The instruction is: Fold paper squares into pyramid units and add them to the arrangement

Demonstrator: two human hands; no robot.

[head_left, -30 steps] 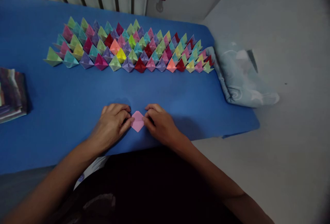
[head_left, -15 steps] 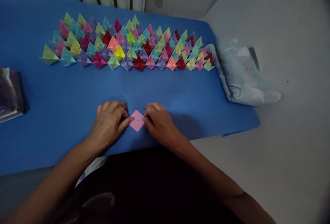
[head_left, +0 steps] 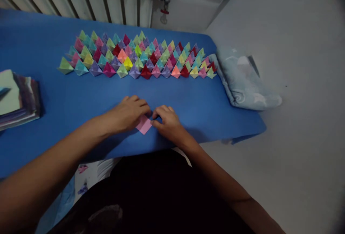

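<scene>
A small folded piece of pink paper lies on the blue tabletop near its front edge, one corner pointing toward me. My left hand reaches over its upper left part, fingers curled together on the paper and covering that side. At the paper's right corner, my right hand pinches it between thumb and finger. Behind both hands stand rows of small pointed folded paper pieces in many colours, packed closely together.
At the left edge sits a stack of coloured paper. A folded grey-blue cloth rests at the table's right end, against the wall. Behind the table are a white radiator and a red-handled valve.
My left hand has moved up and right over the paper, now covering its upper left part. The camera view has shifted, showing more of the paper stack and radiator.
</scene>
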